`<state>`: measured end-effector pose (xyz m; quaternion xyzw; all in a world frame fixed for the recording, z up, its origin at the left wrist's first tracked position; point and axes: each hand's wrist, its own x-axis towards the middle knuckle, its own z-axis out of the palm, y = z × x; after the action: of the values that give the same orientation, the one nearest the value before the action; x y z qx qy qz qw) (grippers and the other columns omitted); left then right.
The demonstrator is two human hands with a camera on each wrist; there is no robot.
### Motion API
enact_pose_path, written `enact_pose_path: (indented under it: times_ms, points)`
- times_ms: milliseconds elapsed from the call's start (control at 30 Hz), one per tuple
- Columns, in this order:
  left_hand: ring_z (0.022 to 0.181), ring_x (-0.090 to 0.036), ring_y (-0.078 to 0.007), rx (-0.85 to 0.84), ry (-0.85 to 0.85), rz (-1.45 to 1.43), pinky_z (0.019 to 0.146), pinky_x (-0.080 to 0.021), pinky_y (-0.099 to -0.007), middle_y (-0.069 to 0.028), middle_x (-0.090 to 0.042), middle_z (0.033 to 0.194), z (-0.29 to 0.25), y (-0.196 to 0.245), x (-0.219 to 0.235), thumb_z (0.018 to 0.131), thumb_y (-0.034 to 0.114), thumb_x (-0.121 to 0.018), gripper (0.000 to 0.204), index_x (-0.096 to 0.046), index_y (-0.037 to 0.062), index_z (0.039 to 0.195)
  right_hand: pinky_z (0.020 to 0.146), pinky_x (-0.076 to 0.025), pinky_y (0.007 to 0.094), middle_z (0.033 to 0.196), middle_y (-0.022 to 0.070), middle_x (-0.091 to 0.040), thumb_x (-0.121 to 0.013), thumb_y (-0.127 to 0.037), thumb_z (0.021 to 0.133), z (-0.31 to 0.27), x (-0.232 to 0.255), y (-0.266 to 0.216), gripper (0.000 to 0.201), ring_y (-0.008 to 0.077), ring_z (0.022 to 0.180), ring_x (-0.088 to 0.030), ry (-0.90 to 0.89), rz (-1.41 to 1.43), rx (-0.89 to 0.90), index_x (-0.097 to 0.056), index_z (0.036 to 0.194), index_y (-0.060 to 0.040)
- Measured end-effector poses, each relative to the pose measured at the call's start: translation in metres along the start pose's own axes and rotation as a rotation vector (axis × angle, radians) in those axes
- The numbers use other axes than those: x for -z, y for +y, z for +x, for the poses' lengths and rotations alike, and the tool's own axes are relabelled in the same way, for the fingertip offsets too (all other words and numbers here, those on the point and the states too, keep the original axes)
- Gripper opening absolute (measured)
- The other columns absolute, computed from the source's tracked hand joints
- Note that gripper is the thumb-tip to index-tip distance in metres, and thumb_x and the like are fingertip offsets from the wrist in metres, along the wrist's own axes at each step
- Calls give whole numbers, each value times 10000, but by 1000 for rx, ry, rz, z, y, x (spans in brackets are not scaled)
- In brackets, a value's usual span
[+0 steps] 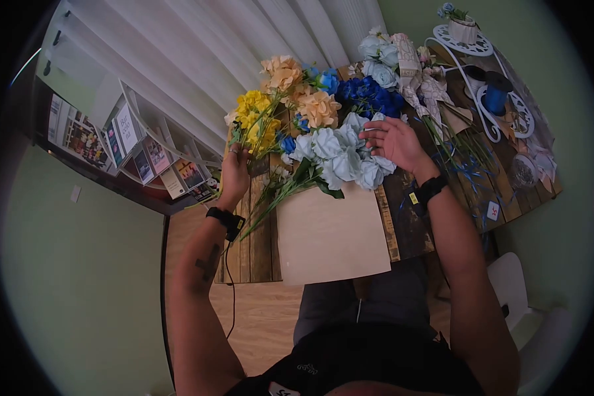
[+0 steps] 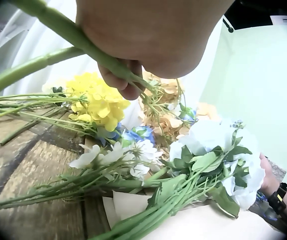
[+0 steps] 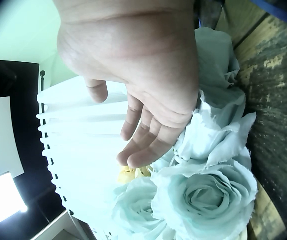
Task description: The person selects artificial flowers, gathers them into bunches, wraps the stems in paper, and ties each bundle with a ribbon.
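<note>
My left hand (image 1: 235, 173) is beside the yellow flowers (image 1: 257, 122). In the left wrist view, its curled fingers (image 2: 128, 90) grip a thick green stem (image 2: 68, 30) that branches into thin stalks near peach blooms (image 2: 166, 95); which flower head it bears is unclear. My right hand (image 1: 397, 144), fingers loosely bent and spread, holds nothing and lies against the right side of the pale blue roses (image 1: 336, 158). Those roses (image 3: 203, 195) appear just below the right hand (image 3: 138, 85) in the right wrist view. Their green stems (image 1: 270, 204) run toward the left front, over a beige paper sheet (image 1: 333, 234).
Peach flowers (image 1: 318, 109) and dark blue flowers (image 1: 369, 98) lie at the back of the wooden table (image 1: 254, 254). Wrapped bouquets (image 1: 429, 86), a blue ribbon spool (image 1: 496, 92) and a white metal stand (image 1: 492, 135) occupy the right. A bookshelf (image 1: 152, 155) stands left.
</note>
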<state>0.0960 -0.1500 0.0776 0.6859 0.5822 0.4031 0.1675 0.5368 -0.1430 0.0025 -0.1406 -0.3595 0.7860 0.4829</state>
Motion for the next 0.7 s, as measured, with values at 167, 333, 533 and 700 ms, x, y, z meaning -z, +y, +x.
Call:
enact_pose_path:
  times_ms: [167,333,533,700]
  points:
    - [831,-643,-182,67,0,29,661,-501,-342,-123,-692,915,2,7,2,1078,215,-494,272,-560,-27,1184,863,-539,375,1222,170,-667,-371,-438,1042,0,0,1,564,217,961,-660,-11,-4,5,-554,1322,17]
    - [848,-654,-265,-115,109,299,784,-493,-381,-188,-687,896,26,-19,11,1056,221,-541,305,-605,-71,1121,861,-540,387,1216,183,-675,-389,-442,1033,-1,-1,0,562,233,959,-660,-18,-12,15,-578,1294,19]
    - [799,-564,-135,-31,11,141,775,-472,-307,-81,-638,842,12,-9,6,1057,209,-545,311,-609,-72,1173,849,-550,399,1220,181,-676,-384,-466,1028,3,4,2,596,252,975,-670,-11,14,16,-573,1315,21]
    - [949,-647,-328,-349,19,591,871,-504,-404,-178,-633,1048,-24,-36,-9,961,92,-600,298,-616,-13,1239,829,-556,424,1300,221,-621,-350,-676,956,-4,3,-5,834,297,980,-667,-160,254,100,-509,1390,18]
